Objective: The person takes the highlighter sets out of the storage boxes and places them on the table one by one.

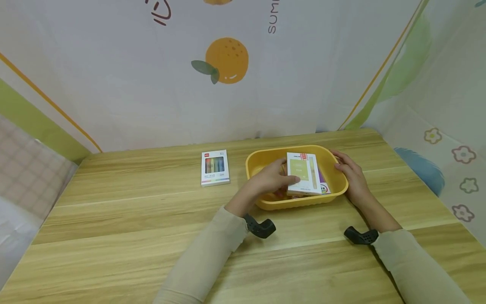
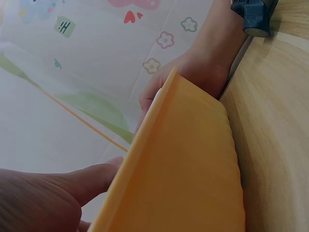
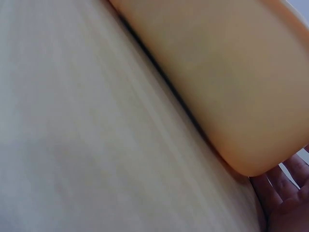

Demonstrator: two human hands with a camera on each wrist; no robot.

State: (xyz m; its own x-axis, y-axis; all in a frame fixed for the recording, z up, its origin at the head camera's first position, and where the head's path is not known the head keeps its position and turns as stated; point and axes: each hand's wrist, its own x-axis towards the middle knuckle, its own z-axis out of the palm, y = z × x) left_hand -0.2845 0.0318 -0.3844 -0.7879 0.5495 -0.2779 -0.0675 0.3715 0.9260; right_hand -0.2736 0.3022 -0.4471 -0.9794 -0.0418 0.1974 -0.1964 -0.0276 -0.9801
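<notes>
White box: in the basket's mouth, right of its middle; print side up. Can't tell if it bears on what's below or is held clear.
Key relation: white box (image 1: 303, 174) lies just right of the left hand (image 1: 267, 176), touching. Long axis near-far, near end swung slightly right. Left hand nearer; right hand (image 1: 354, 180) is farther right.
Left fingers: clamped on the box, thumb on the top face, others at the left edge, partly hidden.
Right fingers: on the basket's right end, thumb at the rim, others outside with gaps between.
Box print: yellow-green panel, pale strip on the right, red mark at the far end; lettering too small to read.
Yellow basket (image 1: 294, 204): on the bench (image 1: 125, 211), long axis left-right.
Purple-and-white package (image 1: 324, 181): partly under the box; round colored logo, not legible.
Crayon-like stick carton (image 1: 215, 167): left of the basket, well apart; red logo, can't read it.
Backdrop (image 1: 144, 84): far side; "SUM" readable, sideways.
</notes>
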